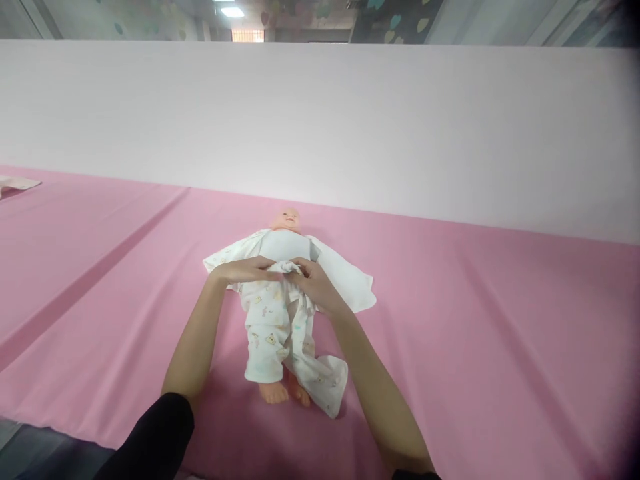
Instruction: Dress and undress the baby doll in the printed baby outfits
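A baby doll (pixel 285 245) lies on its back, head away from me, its two bare feet (pixel 273 392) pointing toward me. White printed baby trousers (pixel 264 333) are on its lower body. One trouser leg covers the doll's leg on the left; the other trouser leg (pixel 327 383) lies twisted, its end spread beside the right foot. At the bunched waistband, my left hand (pixel 247 269) is closed on the cloth from the left. My right hand (pixel 314 283) pinches the same waistband from the right, with fingertips partly hidden. A white top (pixel 345 273) spreads out on both sides of the doll.
A pink sheet (pixel 465 347) with creases covers the table. Behind it stands a plain white panel (pixel 320 120), with glass above. A pale piece of cloth (pixel 17 183) lies at the far left edge. The sheet's front edge shows at lower left.
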`<state>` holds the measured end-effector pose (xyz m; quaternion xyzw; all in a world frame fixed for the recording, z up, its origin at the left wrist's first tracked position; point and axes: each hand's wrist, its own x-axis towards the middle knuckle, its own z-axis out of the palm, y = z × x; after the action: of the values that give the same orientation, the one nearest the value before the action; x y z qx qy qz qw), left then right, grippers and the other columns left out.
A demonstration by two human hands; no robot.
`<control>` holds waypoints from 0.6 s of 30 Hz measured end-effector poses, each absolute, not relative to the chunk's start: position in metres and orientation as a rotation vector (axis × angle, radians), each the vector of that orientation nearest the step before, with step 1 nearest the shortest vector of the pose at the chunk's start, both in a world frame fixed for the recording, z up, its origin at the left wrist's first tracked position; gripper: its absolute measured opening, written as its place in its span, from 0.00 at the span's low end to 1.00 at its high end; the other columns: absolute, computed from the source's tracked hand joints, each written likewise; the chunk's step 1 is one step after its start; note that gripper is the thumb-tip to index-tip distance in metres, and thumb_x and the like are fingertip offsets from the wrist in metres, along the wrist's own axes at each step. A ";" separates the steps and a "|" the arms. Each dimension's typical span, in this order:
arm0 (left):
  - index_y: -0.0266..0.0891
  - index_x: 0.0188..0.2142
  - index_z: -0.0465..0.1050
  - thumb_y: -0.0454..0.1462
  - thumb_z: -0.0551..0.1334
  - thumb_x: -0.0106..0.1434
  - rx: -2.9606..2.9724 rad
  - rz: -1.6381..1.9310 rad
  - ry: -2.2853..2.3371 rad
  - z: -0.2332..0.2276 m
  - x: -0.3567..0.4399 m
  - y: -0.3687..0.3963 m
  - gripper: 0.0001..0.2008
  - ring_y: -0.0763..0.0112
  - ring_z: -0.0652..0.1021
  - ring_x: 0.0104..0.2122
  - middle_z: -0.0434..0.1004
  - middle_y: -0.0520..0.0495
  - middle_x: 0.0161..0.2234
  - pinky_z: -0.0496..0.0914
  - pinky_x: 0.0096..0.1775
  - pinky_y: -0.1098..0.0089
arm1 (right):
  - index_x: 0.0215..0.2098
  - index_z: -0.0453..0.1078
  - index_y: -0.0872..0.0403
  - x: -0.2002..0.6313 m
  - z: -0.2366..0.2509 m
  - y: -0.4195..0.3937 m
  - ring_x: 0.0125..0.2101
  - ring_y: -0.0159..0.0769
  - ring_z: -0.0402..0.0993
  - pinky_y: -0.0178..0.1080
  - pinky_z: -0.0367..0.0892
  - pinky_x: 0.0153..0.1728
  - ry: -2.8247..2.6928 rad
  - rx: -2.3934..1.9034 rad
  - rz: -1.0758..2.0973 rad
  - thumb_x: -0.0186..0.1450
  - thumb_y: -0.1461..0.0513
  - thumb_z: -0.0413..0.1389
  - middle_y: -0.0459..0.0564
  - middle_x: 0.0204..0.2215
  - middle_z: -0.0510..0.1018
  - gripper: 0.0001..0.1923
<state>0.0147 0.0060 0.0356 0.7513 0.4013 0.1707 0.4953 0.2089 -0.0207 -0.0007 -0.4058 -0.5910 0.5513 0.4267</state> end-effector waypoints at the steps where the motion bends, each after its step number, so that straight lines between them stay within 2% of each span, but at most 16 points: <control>1: 0.37 0.28 0.73 0.51 0.64 0.56 1.849 0.330 0.945 0.039 0.015 0.004 0.18 0.75 0.62 0.22 0.64 0.53 0.23 0.56 0.25 0.72 | 0.35 0.71 0.55 0.208 0.001 -0.022 0.34 0.36 0.69 0.36 0.62 0.35 -1.453 -1.001 1.374 0.54 0.57 0.59 0.47 0.32 0.74 0.13; 4: 0.36 0.32 0.74 0.48 0.62 0.60 1.885 0.258 0.831 0.045 0.012 0.002 0.16 0.77 0.62 0.23 0.66 0.53 0.24 0.55 0.24 0.73 | 0.36 0.70 0.55 0.209 0.007 -0.026 0.30 0.34 0.69 0.34 0.62 0.31 -1.425 -0.995 1.412 0.52 0.57 0.62 0.46 0.29 0.73 0.15; 8: 0.36 0.34 0.78 0.42 0.66 0.57 1.735 0.413 0.686 0.043 -0.004 0.005 0.11 0.71 0.74 0.32 0.77 0.49 0.31 0.66 0.34 0.74 | 0.34 0.68 0.54 0.217 0.016 -0.029 0.24 0.30 0.63 0.32 0.56 0.24 -1.651 -0.998 1.501 0.53 0.55 0.65 0.42 0.24 0.69 0.16; 11: 0.34 0.35 0.80 0.42 0.70 0.51 1.479 0.585 0.688 0.038 -0.011 0.006 0.14 0.65 0.78 0.30 0.80 0.44 0.30 0.70 0.34 0.70 | 0.31 0.72 0.54 0.225 0.016 -0.027 0.28 0.33 0.65 0.34 0.58 0.29 -1.917 -0.906 1.609 0.56 0.52 0.65 0.44 0.27 0.71 0.15; 14: 0.33 0.41 0.78 0.43 0.72 0.47 1.266 0.734 0.682 0.032 -0.009 0.005 0.23 0.59 0.80 0.34 0.81 0.39 0.34 0.72 0.35 0.68 | 0.33 0.74 0.53 0.233 0.009 -0.022 0.33 0.37 0.67 0.35 0.61 0.33 -1.898 -0.888 1.603 0.58 0.48 0.63 0.46 0.31 0.73 0.17; 18: 0.32 0.46 0.75 0.44 0.72 0.49 1.153 0.808 0.658 0.028 -0.003 0.004 0.27 0.54 0.80 0.40 0.80 0.36 0.40 0.74 0.38 0.66 | 0.36 0.74 0.54 0.240 -0.002 -0.014 0.37 0.38 0.69 0.36 0.63 0.37 -1.732 -0.730 1.639 0.59 0.49 0.62 0.48 0.35 0.74 0.18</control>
<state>-0.0031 0.0041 0.0281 0.5202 0.2971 0.3646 0.7129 0.2397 -0.0137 -0.0025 -0.2775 -0.6585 0.6231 0.3181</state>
